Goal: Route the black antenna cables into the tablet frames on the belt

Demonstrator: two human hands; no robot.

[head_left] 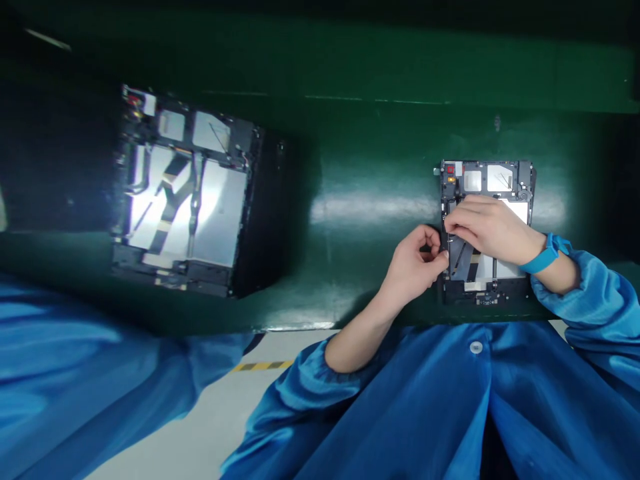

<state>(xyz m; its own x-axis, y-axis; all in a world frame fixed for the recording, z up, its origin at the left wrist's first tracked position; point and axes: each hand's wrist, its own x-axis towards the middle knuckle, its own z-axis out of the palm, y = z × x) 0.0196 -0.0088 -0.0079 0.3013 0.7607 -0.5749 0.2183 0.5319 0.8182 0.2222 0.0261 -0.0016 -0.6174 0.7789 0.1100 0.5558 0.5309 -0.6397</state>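
An opened tablet chassis (500, 180) lies on the green work surface (360, 153) at the right, with silver plates and dark flat cables showing inside. My left hand (416, 265) is curled at its left edge, thumb and fingers pinched on the frame. My right hand (487, 228), with a blue wristband, lies across the upper left of the chassis. Its fingers are pressed together in a pinch near the same edge, and what they grip is hidden. The two hands almost touch. Both arms are in blue sleeves.
A second opened tablet chassis (183, 193) lies further left on the green surface, tilted, with crossed flat cables. A blue-clad arm or body (75, 380) fills the bottom left. Below the surface's edge is pale floor with a yellow-and-black stripe (263, 365).
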